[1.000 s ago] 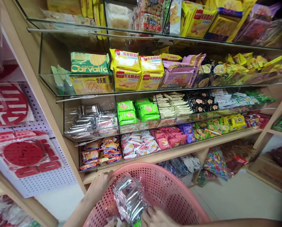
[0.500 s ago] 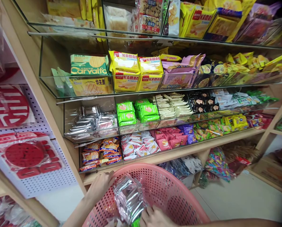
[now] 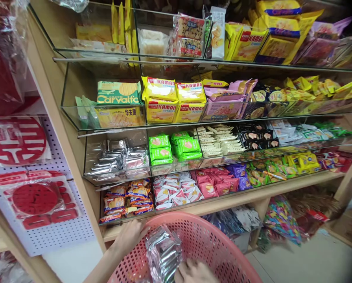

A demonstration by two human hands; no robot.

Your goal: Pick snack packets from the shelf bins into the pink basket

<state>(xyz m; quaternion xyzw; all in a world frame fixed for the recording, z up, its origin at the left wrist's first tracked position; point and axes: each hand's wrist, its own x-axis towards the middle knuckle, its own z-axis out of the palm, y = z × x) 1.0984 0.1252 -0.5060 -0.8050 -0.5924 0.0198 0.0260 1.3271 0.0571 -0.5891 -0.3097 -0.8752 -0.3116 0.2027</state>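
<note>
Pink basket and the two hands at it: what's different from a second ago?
Very little. The view shifted, so the shelves sit lower in the picture; the green bit by the right hand no longer shows. Nothing was visibly grabbed or let go: the left hand stays at the pink basket's rim, the right at the silver packets.

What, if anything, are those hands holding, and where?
The left grip holds the pink basket by its rim. The right grip touches the silver packets at lower right; hold unclear.

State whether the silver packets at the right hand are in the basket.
In: the silver packets are inside the pink basket, its perforated wall visible behind them.
</note>
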